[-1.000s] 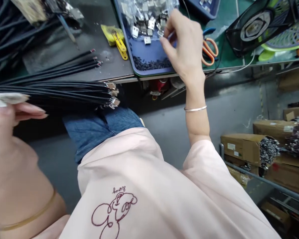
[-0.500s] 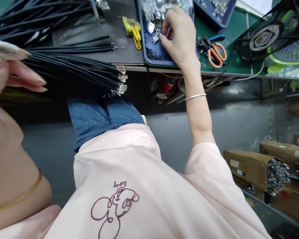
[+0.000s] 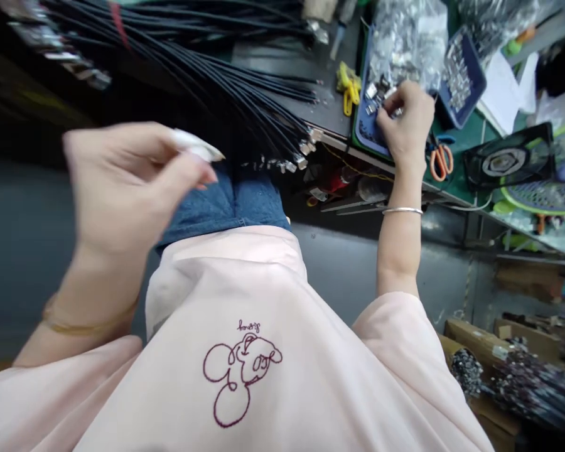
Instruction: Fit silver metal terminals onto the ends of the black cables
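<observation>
My right hand (image 3: 407, 119) reaches into a blue tray (image 3: 363, 132) on the bench, fingers curled round a small metal piece among the loose ones there. A clear bag of the same metal pieces (image 3: 405, 44) lies just beyond it. My left hand (image 3: 122, 182) hovers blurred above my lap with its fingers curled and a white-taped thumb pressed to them; what it holds, if anything, is hidden. A bundle of black cables (image 3: 245, 94) with metal end fittings (image 3: 304, 150) slopes from the bench over my knee, apart from the left hand.
A yellow tool (image 3: 348, 91) lies left of the tray, orange-handled scissors (image 3: 440, 160) to its right. A second blue tray (image 3: 461, 75), a small fan (image 3: 508, 160) and papers sit further right. Cardboard boxes (image 3: 475, 339) with cable parts stand on the floor.
The view has swung left and pulled back. My left hand has come away from the cable bundle and risen over my lap. My right hand stays in the blue tray among the metal pieces.
</observation>
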`<move>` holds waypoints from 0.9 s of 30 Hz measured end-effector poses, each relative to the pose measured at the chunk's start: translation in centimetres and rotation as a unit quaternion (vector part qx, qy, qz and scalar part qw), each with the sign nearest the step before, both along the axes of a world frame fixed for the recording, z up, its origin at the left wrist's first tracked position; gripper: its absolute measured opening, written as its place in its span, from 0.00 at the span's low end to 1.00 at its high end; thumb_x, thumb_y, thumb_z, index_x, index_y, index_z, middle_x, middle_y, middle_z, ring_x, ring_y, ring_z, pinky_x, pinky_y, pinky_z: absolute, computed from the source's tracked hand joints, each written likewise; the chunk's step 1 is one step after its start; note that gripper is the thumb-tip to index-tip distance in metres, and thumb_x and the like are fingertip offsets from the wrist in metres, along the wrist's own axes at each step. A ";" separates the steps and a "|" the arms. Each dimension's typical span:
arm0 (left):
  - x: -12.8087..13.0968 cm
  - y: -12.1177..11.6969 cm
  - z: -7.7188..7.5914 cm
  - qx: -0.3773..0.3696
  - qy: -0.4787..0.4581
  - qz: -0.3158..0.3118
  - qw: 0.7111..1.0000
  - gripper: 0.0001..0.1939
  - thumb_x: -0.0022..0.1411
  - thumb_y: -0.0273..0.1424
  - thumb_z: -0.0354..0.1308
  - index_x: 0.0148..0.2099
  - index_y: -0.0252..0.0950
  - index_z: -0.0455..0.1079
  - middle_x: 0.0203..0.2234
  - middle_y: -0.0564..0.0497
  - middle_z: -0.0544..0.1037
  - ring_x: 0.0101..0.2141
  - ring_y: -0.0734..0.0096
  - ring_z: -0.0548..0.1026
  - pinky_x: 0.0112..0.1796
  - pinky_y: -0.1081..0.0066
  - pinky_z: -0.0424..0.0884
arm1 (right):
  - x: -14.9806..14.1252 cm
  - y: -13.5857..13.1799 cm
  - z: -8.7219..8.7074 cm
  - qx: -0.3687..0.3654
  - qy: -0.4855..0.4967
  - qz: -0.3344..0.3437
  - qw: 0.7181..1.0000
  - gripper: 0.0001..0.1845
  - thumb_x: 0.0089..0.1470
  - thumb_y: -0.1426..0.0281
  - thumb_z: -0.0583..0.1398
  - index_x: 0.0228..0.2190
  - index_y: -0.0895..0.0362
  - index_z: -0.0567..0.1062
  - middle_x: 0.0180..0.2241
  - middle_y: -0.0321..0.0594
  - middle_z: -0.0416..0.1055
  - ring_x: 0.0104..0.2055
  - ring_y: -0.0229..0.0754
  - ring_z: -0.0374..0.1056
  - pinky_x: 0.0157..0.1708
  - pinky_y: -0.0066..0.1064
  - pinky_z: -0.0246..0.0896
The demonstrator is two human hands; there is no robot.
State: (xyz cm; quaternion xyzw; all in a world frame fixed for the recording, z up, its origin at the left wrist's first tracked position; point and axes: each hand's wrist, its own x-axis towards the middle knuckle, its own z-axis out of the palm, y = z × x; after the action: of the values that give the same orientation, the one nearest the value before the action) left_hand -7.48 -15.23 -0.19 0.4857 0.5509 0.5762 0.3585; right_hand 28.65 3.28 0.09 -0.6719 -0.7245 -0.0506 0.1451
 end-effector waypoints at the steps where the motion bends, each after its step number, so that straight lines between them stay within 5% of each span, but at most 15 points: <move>1: -0.1 -0.6 -1.0 0.010 0.013 -0.037 0.999 0.03 0.53 0.23 0.67 0.32 0.35 0.81 0.24 0.55 0.82 0.24 0.76 0.76 0.27 0.74 0.72 | 0.0 0.2 -0.1 0.007 0.002 0.003 1.000 0.21 0.48 0.77 0.65 0.18 0.48 0.59 0.30 0.32 0.75 0.33 0.33 0.63 0.39 0.28 0.57; 6: 0.4 -4.8 -5.6 -0.063 0.007 -0.240 0.969 0.05 0.56 0.27 0.61 0.31 0.36 0.79 0.23 0.55 0.81 0.24 0.75 0.74 0.27 0.75 0.66 | -0.9 0.9 -0.4 0.041 0.077 -0.053 0.995 0.22 0.36 0.82 0.69 0.12 0.50 0.65 0.18 0.28 0.65 0.26 0.37 0.63 0.36 0.33 0.58; 11: 0.2 -7.3 -7.4 -0.037 0.033 -0.477 0.877 0.08 0.55 0.25 0.62 0.24 0.35 0.75 0.20 0.55 0.76 0.23 0.76 0.68 0.28 0.74 0.59 | -3.6 -0.2 -0.3 0.084 0.075 -0.047 0.993 0.21 0.36 0.84 0.63 0.11 0.49 0.63 0.16 0.28 0.61 0.24 0.41 0.61 0.37 0.41 0.61; 19: -2.7 -7.3 -8.5 0.000 0.004 -0.513 0.858 0.08 0.54 0.25 0.63 0.24 0.36 0.73 0.22 0.54 0.78 0.26 0.73 0.71 0.29 0.72 0.60 | -5.5 -1.0 -1.1 0.145 0.078 -0.077 0.983 0.15 0.31 0.80 0.58 0.10 0.49 0.61 0.14 0.27 0.60 0.26 0.51 0.70 0.41 0.52 0.65; 27: -4.9 -6.5 -8.5 -0.038 0.011 -0.548 0.835 0.11 0.55 0.25 0.60 0.21 0.36 0.69 0.20 0.54 0.75 0.23 0.73 0.67 0.27 0.71 0.57 | -6.2 -0.9 -1.2 0.161 0.079 -0.125 0.976 0.16 0.28 0.85 0.55 0.10 0.51 0.61 0.14 0.25 0.58 0.28 0.51 0.73 0.44 0.53 0.65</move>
State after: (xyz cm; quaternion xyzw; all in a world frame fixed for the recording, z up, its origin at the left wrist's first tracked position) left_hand -12.38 -21.77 -8.68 0.7006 0.2203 0.2582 0.6276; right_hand 22.45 2.36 -1.13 -0.7269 -0.6034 -0.1306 0.3009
